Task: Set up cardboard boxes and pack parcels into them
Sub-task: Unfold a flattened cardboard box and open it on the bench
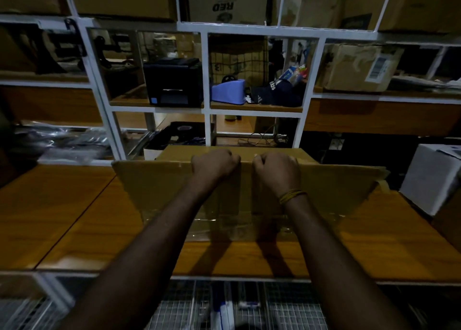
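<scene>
The bench (74, 220) carries 1 cardboard box (159, 187) near the middle of its far edge, flaps spread. It looks light and stiff but bendable at the creases, with slick tape low on its near face. The left hand (214, 164) and right hand (277, 167) have fingers curled over its top fold, a sound hold.

"red" reads upside down on a top-shelf carton (225, 3); "adidas" lettering shows on a dark cap (277, 92).
</scene>
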A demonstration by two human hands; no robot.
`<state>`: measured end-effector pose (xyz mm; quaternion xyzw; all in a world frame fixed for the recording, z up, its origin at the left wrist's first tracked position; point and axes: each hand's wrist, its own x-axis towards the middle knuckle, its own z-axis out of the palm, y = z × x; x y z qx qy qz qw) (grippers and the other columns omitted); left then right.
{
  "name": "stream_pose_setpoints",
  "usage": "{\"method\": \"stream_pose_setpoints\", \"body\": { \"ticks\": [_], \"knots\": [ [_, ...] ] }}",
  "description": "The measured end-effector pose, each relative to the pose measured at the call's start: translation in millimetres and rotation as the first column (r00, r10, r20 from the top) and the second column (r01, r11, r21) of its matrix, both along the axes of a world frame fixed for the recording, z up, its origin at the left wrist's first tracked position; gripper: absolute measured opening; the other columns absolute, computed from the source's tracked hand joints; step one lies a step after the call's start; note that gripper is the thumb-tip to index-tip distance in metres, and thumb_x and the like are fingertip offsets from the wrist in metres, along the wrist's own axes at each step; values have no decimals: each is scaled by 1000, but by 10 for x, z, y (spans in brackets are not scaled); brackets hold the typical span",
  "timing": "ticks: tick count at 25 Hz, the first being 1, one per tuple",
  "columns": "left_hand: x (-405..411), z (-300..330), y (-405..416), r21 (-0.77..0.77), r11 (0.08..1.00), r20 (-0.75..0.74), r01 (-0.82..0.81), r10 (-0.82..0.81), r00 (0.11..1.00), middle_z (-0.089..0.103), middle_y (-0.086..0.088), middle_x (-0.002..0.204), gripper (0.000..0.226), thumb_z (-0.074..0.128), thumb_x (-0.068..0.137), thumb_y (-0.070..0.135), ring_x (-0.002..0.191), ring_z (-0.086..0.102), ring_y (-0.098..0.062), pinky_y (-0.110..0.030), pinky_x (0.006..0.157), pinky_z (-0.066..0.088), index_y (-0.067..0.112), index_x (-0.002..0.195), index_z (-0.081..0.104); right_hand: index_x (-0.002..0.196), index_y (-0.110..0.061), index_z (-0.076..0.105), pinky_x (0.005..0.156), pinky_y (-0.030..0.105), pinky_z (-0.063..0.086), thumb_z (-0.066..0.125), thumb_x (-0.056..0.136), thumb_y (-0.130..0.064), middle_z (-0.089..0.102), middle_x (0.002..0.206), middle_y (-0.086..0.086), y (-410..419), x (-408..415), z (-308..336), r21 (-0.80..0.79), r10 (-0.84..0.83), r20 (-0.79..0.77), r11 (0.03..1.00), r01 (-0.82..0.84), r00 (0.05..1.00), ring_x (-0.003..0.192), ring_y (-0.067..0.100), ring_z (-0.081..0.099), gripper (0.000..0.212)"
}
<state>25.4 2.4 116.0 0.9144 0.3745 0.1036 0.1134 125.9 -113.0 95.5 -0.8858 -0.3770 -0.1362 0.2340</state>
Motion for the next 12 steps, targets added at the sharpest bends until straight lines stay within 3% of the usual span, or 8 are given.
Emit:
{"method": "stream_pose_setpoints", "body": {
  "ticks": [3, 6, 9, 12],
  "knots": [
    [-42, -37, -123, -316, 948, -84, 42, -72, 994, 56, -5, 114, 40, 42, 102, 48, 111, 56, -26, -46, 102, 45, 18, 122, 61, 81, -18, 67, 76, 36, 48, 47, 97, -41, 61, 80, 4, -204, -74, 85, -228, -2, -218, 972, -49, 976, 81, 25, 59, 34],
    [-76, -369, -203, -430, 899, -213, 88, -195, 957, 60, -5, 121, 35, 53, 100, 38, 110, 59, -23, -41, 99, 49, 17, 128, 60, 94, -19, 73, 79, 34, 49, 56, 93, -37, 70, 102, 5, -303, -33, -116, -356, 61, -388, 910, -211, 920, 92, 25, 63, 25],
    [-145, -836, -309, -388, 915, -297, 109, -236, 925, 60, -6, 132, 51, 68, 92, 34, 114, 60, -23, -40, 97, 51, 19, 139, 54, 130, -19, 63, 101, 38, 47, 62, 92, -28, 60, 136, 6, -345, 12, -643, -429, 83, -469, 849, -309, 879, 122, 27, 56, 39],
    [-214, -1220, -343, -186, 978, -353, 100, -161, 922, 46, -10, 147, 68, 76, 84, 37, 126, 52, -31, -44, 99, 50, 23, 143, 47, 143, -24, 49, 106, 39, 45, 71, 83, -17, 44, 149, 8, -349, 40, -1135, -417, 82, -457, 860, -294, 886, 132, 29, 47, 64]
  ]
}}
